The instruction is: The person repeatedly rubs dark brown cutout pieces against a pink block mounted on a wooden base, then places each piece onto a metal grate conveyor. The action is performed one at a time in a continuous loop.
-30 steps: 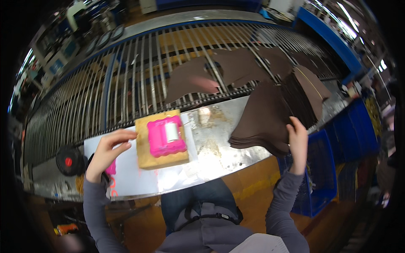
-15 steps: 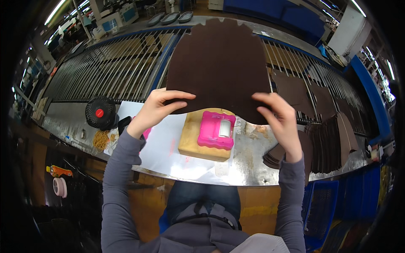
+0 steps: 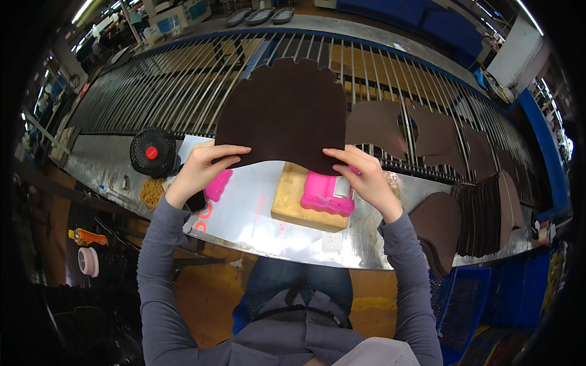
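Observation:
I hold a large dark brown leather piece point(image 3: 284, 113) with a scalloped top edge up in front of me. My left hand point(image 3: 204, 166) grips its lower left edge and my right hand point(image 3: 363, 177) grips its lower right edge. Below the piece, on the metal worktable point(image 3: 360, 250), a pink tool point(image 3: 326, 195) rests on a wooden block point(image 3: 299, 204). The block sits on a white sheet point(image 3: 244, 210).
A small black fan point(image 3: 152, 151) with a red centre stands at the left. More brown leather pieces point(image 3: 375, 125) lie on the bar conveyor point(image 3: 146, 91), and a stack of them point(image 3: 482, 210) sits at the right. A blue crate point(image 3: 467, 299) is lower right.
The leather piece has moved a little farther from me and to the right in view; both hands keep hold of its lower edge. One second ago it lay at the right with only my right hand on it.

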Demonstrator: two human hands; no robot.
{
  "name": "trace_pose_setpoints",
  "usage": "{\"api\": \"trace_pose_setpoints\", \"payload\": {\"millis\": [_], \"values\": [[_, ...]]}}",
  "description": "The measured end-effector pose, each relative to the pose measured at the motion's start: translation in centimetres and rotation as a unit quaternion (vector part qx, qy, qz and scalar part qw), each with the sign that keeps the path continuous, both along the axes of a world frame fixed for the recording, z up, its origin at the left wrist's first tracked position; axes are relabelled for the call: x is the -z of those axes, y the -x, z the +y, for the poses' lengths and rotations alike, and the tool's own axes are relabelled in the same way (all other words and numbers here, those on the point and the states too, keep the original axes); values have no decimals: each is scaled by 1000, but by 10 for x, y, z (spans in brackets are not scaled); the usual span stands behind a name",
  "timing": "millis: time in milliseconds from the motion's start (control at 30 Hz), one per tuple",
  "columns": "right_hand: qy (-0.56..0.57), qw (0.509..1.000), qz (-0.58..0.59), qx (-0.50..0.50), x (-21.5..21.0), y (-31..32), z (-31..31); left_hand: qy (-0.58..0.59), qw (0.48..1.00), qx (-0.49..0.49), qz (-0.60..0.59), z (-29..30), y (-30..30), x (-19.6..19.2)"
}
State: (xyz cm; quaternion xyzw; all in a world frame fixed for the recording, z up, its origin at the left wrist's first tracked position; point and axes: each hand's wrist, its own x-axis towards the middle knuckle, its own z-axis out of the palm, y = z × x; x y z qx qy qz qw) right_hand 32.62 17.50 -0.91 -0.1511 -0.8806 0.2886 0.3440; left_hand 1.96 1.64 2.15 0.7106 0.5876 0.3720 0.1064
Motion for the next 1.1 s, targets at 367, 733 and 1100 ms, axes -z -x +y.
{"api": "trace_pose_setpoints", "payload": {"millis": [367,733,1100], "values": [[-26,999,2,39,1,-27,-7,7,998,39,-47,17,-17,16],[6,978,62,201,61,-99,-27,22,980,195,-17,70,-77,33],[-18,940,39,337,42,-195,-50,36,933,356,42,119,-157,26]]}}
